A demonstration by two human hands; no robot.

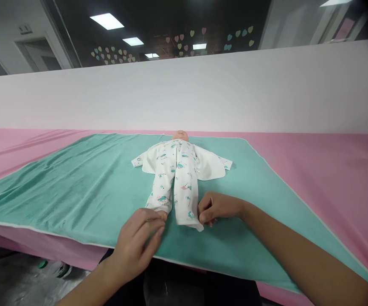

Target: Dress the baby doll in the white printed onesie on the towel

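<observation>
A baby doll (180, 135) lies on its back, its head at the far end and its legs toward me. White baby clothes (186, 170) with a green print cover its body, arms and legs. Plain white panels are spread out on both sides of the torso. My left hand (141, 238) pinches the lower end of the left-side leg, where a bit of skin-coloured surface shows; I cannot tell if it is a finger or the doll's foot. My right hand (214, 208) is closed on the outer edge of the right-side cuff, which looks flat at its end.
Under the doll is a green blanket (107, 182) with a white edge, wrinkled at left, over a pink table cover (330, 170). Behind stands a white partition (184, 93). On the floor at lower left are plastic-like items (59, 270).
</observation>
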